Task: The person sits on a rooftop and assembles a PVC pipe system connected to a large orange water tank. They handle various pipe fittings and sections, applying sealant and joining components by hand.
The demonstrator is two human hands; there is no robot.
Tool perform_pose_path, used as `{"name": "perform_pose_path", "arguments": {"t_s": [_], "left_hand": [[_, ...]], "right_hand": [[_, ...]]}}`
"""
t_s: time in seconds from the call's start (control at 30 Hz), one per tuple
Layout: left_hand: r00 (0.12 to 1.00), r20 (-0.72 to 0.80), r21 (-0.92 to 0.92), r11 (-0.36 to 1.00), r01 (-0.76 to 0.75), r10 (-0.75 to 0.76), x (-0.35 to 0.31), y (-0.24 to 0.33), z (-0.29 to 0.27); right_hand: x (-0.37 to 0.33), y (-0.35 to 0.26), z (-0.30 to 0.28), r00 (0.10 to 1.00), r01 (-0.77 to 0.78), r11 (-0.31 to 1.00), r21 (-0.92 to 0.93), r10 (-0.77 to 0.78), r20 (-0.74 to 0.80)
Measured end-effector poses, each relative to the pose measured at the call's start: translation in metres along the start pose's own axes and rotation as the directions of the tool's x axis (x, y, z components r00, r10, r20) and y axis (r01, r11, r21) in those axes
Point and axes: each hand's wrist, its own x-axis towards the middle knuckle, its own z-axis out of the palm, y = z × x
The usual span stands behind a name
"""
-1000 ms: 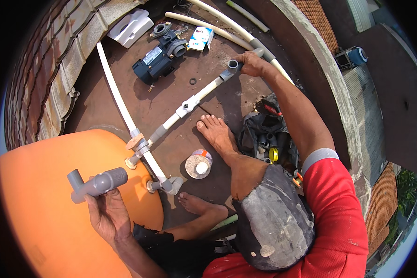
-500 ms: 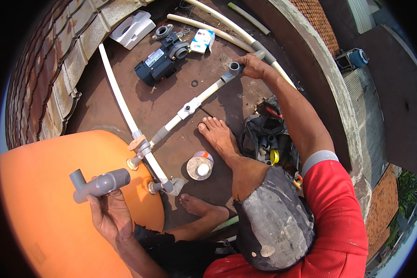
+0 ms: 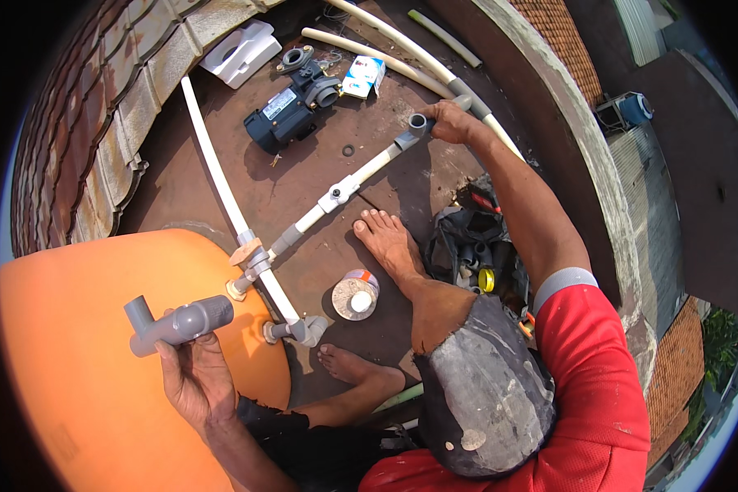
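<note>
Raised over the orange tank (image 3: 107, 394), my left hand (image 3: 201, 381) is closed around a grey plastic pipe tee fitting (image 3: 176, 324) with a short side branch and a wider, textured end. My right hand (image 3: 451, 121) is stretched far forward and grips the far end of a pipe assembly, at a grey tee (image 3: 416, 123) whose round opening faces up. A white pipe (image 3: 369, 170) with a small white valve (image 3: 336, 194) runs from that tee back to the joints beside the tank. The fingertips of my right hand are partly hidden.
A dark blue water pump (image 3: 283, 115) lies ahead, beside a small box (image 3: 362, 76) and a white moulded piece (image 3: 239, 53). Near my feet stand a bottle (image 3: 355, 295) and a black bag (image 3: 451, 238) of fittings. A low wall (image 3: 586, 139) borders the right; roof tiles rise left.
The view has shifted slightly, so the floor items sit a little further right. The tee fitting in my left hand has turned a little. Both hands keep their hold.
</note>
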Motion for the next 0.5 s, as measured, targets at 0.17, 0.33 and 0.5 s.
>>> {"name": "perform_pose_path", "arguments": {"t_s": [0.17,0.33,0.5], "left_hand": [[1.000,0.019,-0.009,1.000,0.013,-0.013,0.0012,-0.0006,-0.0015],[0.999,0.027,0.000,1.000,0.020,-0.020,0.0018,-0.0010,-0.0021],[1.000,0.029,0.036,0.999,0.001,-0.002,-0.0005,-0.0002,-0.0009]], "right_hand": [[-0.0005,0.0057,0.0019,1.000,0.001,1.000,0.022,-0.001,-0.010],[-0.0015,0.0081,0.0007,1.000,-0.008,0.999,0.042,0.009,-0.015],[0.0016,0.0054,-0.0033,0.999,-0.005,0.997,0.076,0.001,0.045]]}}
